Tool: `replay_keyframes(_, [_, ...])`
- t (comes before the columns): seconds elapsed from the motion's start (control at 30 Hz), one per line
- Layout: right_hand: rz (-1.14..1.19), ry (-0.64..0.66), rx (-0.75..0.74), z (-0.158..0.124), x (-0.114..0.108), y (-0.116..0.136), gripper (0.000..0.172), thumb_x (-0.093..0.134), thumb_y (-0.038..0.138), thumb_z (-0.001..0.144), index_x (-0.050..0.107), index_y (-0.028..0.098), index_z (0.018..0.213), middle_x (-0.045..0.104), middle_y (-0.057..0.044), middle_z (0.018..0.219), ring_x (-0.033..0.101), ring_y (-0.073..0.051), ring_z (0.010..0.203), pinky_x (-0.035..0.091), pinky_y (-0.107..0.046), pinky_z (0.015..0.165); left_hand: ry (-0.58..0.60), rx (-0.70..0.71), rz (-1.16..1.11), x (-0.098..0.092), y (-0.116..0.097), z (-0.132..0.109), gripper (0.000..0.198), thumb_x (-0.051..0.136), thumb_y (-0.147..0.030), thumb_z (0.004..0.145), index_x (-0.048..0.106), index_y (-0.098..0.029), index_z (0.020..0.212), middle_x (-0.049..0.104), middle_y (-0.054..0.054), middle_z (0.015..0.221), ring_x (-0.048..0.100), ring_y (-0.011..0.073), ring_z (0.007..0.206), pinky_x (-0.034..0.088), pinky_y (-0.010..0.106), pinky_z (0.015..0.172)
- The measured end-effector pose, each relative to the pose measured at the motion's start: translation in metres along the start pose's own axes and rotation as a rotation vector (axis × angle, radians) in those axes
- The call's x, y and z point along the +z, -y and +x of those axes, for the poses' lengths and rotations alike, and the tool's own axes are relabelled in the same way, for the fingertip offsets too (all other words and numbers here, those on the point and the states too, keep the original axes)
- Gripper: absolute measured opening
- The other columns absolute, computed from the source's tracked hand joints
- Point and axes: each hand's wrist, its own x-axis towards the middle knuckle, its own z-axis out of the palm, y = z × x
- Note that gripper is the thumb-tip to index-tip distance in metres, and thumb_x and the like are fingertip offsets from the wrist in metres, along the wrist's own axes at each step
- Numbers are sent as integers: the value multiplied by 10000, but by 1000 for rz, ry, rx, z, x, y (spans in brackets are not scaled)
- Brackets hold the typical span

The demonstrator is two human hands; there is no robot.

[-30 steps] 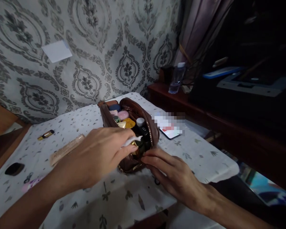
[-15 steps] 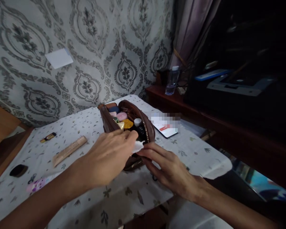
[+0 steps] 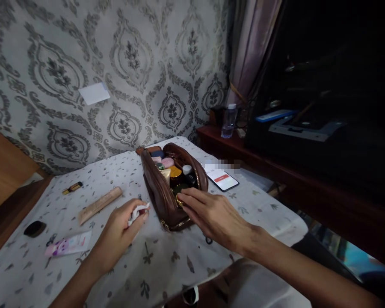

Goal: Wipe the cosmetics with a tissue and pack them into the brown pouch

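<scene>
The brown leather pouch (image 3: 163, 197) stood open near the middle of the frame, on a table (image 3: 167, 265) covered with a white cloth printed with small leaves. Packed inside it we could see a pink oval case (image 3: 167, 162), a yellow round lid (image 3: 175, 171) and a dark bottle with a white cap (image 3: 188, 170).

Our right hand (image 3: 211, 214) lay on the pouch's near end. Its fingers (image 3: 188, 197) were stretched out and loosely apart, with the tips touching the rim by the gold zip and closing on nothing that we could see.

Our left hand (image 3: 120, 226) hovered just left of the pouch and apart from it. Its fingers (image 3: 143, 215) were pinched narrow on a small white crumpled wad (image 3: 137, 211).

To the right of the pouch, a smartphone with a lit screen (image 3: 223, 179) lay flat on the cloth. Toward the left of the frame lay a long beige tube (image 3: 99, 205). Beyond it was a short black-and-gold stick (image 3: 72, 188), and nearer to us a pink-and-white squeeze tube (image 3: 69, 244). A black oval object (image 3: 34, 229) sat by the table's left edge.

In the upper right of the frame, a clear plastic bottle (image 3: 228, 122) stood on a dark wooden shelf (image 3: 244, 147), well apart from the table's things. A white paper slip (image 3: 94, 93) was stuck to the grey damask wallpaper (image 3: 131, 55) in the upper left.
</scene>
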Motion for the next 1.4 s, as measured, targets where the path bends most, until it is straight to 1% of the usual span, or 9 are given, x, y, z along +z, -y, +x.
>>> replay_keyframes(0.13, [-5,46,50,4,2,1,232,446,173,966,630,151,1104,677,-116,1071,695,-196,857,572,-309,693,32,-71,-61,1,14,-14,329,443,-517,937,576,-227,1016,637,15,885,588,170,732,380,230,548])
replay_keyframes(0.4, [-74,200,153,15,-6,8,198,492,213,954,675,182,1023,682,-68,989,688,-170,745,525,-272,626,26,-28,-67,5,34,-28,260,448,-444,945,586,-227,982,647,21,907,597,185,824,423,247,673])
replay_keyframes(0.57, [-1,77,207,21,-5,11,224,508,218,926,666,178,1080,702,-88,1068,703,-185,801,546,-280,673,-10,-31,-77,3,43,-33,239,452,-395,932,603,-210,930,649,13,827,602,178,771,428,248,657])
replay_keyframes(0.73, [327,55,337,35,-2,15,423,530,306,917,520,221,1331,731,-51,974,617,-126,503,483,-250,464,-52,2,22,1,65,-38,228,431,-344,941,604,-197,922,658,26,845,608,182,777,441,276,700])
replay_keyframes(0.9, [385,-72,330,41,5,18,328,551,376,913,602,216,1196,670,-38,825,523,-116,431,407,-252,375,-181,-21,292,-18,108,-38,250,378,-317,972,596,-205,1024,659,72,1028,620,231,972,470,344,854])
replay_keyframes(1.07, [304,-270,147,44,12,51,163,519,250,941,630,224,1059,621,-54,844,589,-150,601,498,-262,507,-323,-164,538,-47,152,-16,329,343,-283,989,536,-191,1240,595,126,1226,537,277,1161,467,390,914])
replay_keyframes(1.2, [507,-92,2,53,49,82,216,464,161,946,619,214,1086,635,-59,903,653,-155,740,557,-251,629,-244,-208,580,-51,174,10,403,399,-333,982,483,-143,1327,566,174,1289,505,325,1207,475,419,880])
replay_keyframes(1.27, [535,31,24,62,81,88,256,460,144,929,610,200,1128,644,-72,983,666,-158,794,579,-274,697,-207,-189,571,-48,180,18,416,476,-347,953,513,-129,1305,601,183,1239,536,338,1169,475,435,878])
replay_keyframes(1.4, [437,128,109,90,154,85,456,541,116,820,537,155,1274,600,-146,1243,581,-265,1188,507,-455,999,-144,-80,530,-44,186,18,356,527,-358,937,586,-198,1250,650,115,1206,562,283,1153,445,403,962])
